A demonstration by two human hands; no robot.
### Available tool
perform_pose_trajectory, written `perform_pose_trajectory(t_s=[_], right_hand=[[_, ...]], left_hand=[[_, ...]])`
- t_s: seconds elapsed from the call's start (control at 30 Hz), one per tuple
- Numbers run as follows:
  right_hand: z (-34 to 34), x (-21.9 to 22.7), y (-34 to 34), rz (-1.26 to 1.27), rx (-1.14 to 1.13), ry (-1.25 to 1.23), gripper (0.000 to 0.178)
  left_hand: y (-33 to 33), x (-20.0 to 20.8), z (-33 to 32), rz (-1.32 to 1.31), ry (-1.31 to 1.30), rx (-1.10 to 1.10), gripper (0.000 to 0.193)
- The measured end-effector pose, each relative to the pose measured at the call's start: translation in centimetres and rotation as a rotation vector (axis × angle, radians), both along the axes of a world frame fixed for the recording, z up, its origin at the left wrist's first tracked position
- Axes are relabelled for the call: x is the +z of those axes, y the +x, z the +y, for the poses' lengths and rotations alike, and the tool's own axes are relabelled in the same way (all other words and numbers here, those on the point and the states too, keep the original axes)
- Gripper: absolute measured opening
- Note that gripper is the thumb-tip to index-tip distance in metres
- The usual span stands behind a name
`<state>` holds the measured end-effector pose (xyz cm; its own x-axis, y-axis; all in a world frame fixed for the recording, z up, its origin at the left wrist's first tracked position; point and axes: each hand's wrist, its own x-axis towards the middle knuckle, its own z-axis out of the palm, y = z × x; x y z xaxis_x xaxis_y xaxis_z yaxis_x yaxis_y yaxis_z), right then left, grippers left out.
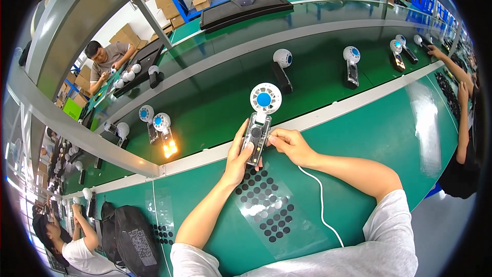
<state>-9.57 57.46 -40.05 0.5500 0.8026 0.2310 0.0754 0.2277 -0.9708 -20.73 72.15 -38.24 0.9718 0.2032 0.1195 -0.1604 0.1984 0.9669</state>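
Observation:
My left hand [238,158] is wrapped around the dark, see-through handle of a small handheld fan [256,133], thumb across its front. The fan's round white head [265,98] has slots around a blue centre and points away from me. At the handle's right side, the fingers of my right hand [292,146] are pinched on the end of a white cable [321,195]; the plug itself is hidden by the fingers. The cable runs down toward my lap. Below my hands lies a clear sheet of round black stickers [266,205] on the green table.
A conveyor belt [215,118] beyond the table carries more fans, one with glowing orange lights [163,128]. A metal post [87,138] crosses on the left. A black bag [134,241] lies at left. Co-workers sit left and far left; another person's arm [453,64] reaches in from the right.

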Motion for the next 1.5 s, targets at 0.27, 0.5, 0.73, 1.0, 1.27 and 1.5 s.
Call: perform_pose_trajectory(t_s=[0.27, 0.5, 0.73, 1.0, 1.27, 1.5], right_hand=[[0.1, -0.3, 0.6, -0.113, 0.068, -0.057, 0.015], [-0.1, 0.0, 0.4, 0.009, 0.067, -0.070, 0.015], [0.0, -0.1, 0.7, 0.009, 0.018, -0.052, 0.018], [-1.0, 0.0, 0.2, -0.113, -0.125, -0.044, 0.019], [-0.5, 0.7, 0.1, -0.117, -0.106, -0.072, 0.017], [-0.2, 0.2, 0.1, -0.205, -0.109, -0.099, 0.018]], left_hand=[[-0.3, -0.1, 0.6, -0.079, 0.559, 0.028, 0.076], [0.0, 1.2, 0.1, 0.045, 0.400, -0.001, 0.082], [0.2, 1.2, -0.1, 0.106, 0.225, 0.013, 0.078], [4.9, 1.3, 6.0, 0.050, 0.139, 0.459, 0.070], [7.2, -1.5, 6.6, -0.023, 1.649, 0.527, 0.049], [0.1, 0.5, 10.5, 0.809, 1.516, 0.921, 0.042]])
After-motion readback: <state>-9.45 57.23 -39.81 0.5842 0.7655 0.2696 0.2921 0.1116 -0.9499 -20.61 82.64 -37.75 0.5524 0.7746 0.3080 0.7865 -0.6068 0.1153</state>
